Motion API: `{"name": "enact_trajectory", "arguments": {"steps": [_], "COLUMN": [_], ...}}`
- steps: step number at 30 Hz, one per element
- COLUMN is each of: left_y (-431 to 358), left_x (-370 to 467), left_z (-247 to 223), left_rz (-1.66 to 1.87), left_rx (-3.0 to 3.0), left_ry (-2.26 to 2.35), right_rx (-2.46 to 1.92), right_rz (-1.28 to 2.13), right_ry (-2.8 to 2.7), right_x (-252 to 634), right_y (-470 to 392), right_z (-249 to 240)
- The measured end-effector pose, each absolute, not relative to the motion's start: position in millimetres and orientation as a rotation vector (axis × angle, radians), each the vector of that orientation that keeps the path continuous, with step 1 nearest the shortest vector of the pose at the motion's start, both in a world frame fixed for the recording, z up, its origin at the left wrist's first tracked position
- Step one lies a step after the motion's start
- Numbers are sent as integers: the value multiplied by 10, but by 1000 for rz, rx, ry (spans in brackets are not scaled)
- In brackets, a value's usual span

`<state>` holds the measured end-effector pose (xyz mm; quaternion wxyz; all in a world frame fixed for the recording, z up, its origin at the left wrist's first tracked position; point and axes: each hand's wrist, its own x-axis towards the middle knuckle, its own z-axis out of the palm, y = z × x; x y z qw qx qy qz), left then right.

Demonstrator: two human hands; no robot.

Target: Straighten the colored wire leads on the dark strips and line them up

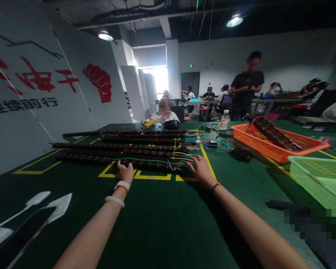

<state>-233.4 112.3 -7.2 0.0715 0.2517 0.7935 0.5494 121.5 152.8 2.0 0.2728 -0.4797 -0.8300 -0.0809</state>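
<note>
Several long, dark cable bundles (145, 152) lie side by side across the green table, with coloured wire ends (182, 158) fanning out at their right. My left hand (125, 172) is at the near edge of the closest bundle (148, 163), thumb and finger apart. Beside that bundle's wire ends, my right hand (203, 171) reaches in with its fingers spread; the fingertips are at the wires, and I cannot tell whether they pinch any. A thin white tie (172, 165) sticks up from the bundle between my hands.
Right of the bundles stand an orange basket (280, 158) holding another bundle and a green basket (319, 179). A bottle (224, 120) stands at the back. A phone (25, 237) and white packets (63, 204) lie at front left. A person (165, 112) sits across the table.
</note>
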Motion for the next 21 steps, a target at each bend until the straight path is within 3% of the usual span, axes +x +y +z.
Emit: {"name": "enact_trajectory", "arguments": {"steps": [9, 21], "left_y": [1123, 1142], "left_x": [-2352, -2433], "left_z": [-101, -208], "left_rz": [1617, 1662], "left_rx": [832, 921], "left_ry": [2345, 2253], "right_rx": [-1495, -1605], "right_rz": [-255, -215], "right_ry": [-2313, -2425], "right_x": [1053, 812], "right_y": [2549, 2800], "right_z": [260, 158]}}
